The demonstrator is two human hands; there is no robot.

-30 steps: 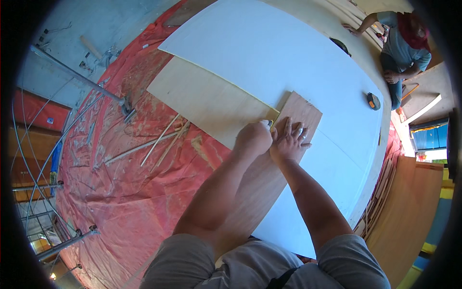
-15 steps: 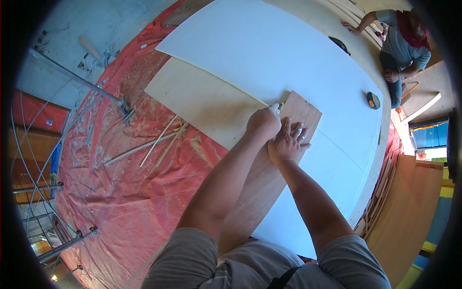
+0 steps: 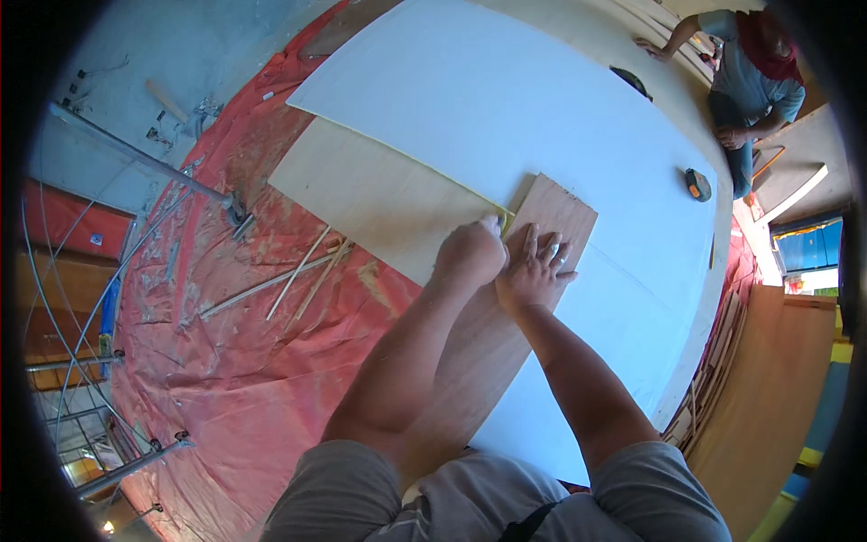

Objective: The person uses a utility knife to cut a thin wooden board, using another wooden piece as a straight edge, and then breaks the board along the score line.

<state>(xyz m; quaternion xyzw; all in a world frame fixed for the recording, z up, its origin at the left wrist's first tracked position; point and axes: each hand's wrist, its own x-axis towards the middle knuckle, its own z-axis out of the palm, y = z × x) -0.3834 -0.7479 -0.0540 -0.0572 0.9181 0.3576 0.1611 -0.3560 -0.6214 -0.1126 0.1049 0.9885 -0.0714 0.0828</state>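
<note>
My left hand [image 3: 474, 251] is closed in a fist at the left edge of a long brown wooden board [image 3: 562, 210]. A yellow utility knife [image 3: 507, 220] pokes out of that fist, mostly covered by the fingers. My right hand [image 3: 535, 271] presses down on the board with fingers spread, a ring on one finger. The board lies slantwise from near my body across a large white sheet [image 3: 452, 90]. A pale plywood strip [image 3: 361, 181] runs along the left side of the white sheet, partly under the board.
A tape measure [image 3: 697, 185] lies on the sheet at the right. Another person [image 3: 754, 90] crouches at the far right. Red plastic sheeting [image 3: 244, 388] with loose wood strips [image 3: 298, 271] covers the floor at left, beside metal scaffold poles [image 3: 144, 154]. Curved plywood [image 3: 768, 370] stands at right.
My left fist has slid toward me along the board's left edge with the utility knife. The right hand stays flat on the board. The view has shifted slightly.
</note>
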